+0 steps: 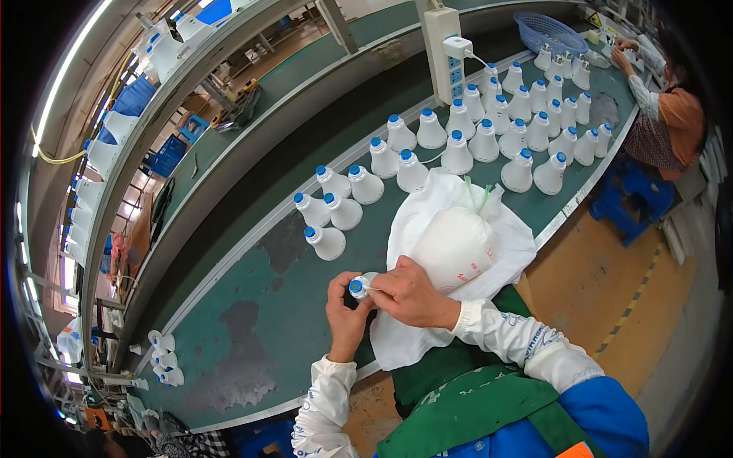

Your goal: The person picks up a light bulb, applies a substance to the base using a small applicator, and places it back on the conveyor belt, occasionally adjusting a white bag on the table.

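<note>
My left hand (345,314) is closed around a white light bulb housing (360,288) with a blue ring at its neck, held over the bench edge with the neck facing me. My right hand (416,294) is pinched close against the neck. A thin white strand shows by its fingertips, but what they grip is mostly hidden. Just beyond my right hand, a full white plastic bag (456,246) with red print and a green tie lies on a white cloth or sheet (511,238). Several similar blue-topped housings (326,243) stand on the green bench (305,336).
A power strip (444,61) with a white plug stands at the bench's back edge. At the far end are a blue basket (550,34) and another person (672,99) working. Stacked white parts (166,359) lie at the left end. A blue stool (634,200) stands at right.
</note>
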A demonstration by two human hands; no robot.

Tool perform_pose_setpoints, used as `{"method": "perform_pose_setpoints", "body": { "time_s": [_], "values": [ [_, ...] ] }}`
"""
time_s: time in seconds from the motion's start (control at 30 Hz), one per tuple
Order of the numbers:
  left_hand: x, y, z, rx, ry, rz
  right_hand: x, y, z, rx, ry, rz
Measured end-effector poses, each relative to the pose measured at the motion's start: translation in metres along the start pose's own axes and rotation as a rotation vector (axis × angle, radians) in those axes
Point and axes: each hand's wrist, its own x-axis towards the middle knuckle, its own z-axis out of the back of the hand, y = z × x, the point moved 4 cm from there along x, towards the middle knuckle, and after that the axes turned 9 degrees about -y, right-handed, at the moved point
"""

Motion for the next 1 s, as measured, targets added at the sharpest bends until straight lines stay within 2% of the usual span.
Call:
{"method": "perform_pose_setpoints", "body": {
  "time_s": [0.13, 0.2, 0.4, 0.5, 0.63, 0.7, 0.8, 0.93, 1.0],
  "values": [
    [-0.002, -0.011, -0.001, -0.060, -0.053, 0.001, 0.001, 0.001, 0.001, 0.003, -0.014, 0.004],
    [0.000, -0.001, -0.001, -0.156, -0.016, 0.124, 0.002, 0.001, 0.001, 0.004, -0.014, -0.002],
    [0.008, -0.004, 0.005, -0.075, 0.112, 0.040, 0.002, 0.001, 0.001, 0.014, -0.034, -0.006],
    [0.006, -0.010, 0.003, -0.071, 0.066, 0.063, 0.001, -0.001, 0.000, 0.018, -0.043, -0.008],
    [0.012, 0.002, 0.006, -0.099, 0.106, 0.088, 0.002, 0.001, 0.003, 0.022, -0.042, 0.000],
    [0.015, -0.005, 0.007, -0.044, 0.184, -0.022, 0.002, 0.000, 0.002, 0.025, -0.042, -0.002],
    [0.010, -0.019, 0.006, -0.049, 0.146, 0.064, 0.002, 0.000, 0.001, 0.027, -0.050, -0.008],
    [0.014, -0.003, 0.007, -0.057, 0.146, 0.011, 0.001, -0.001, 0.000, 0.022, -0.048, -0.012],
    [0.017, -0.002, 0.007, -0.074, 0.235, 0.025, 0.001, -0.001, 0.001, 0.023, -0.053, -0.010]
  ]
}}
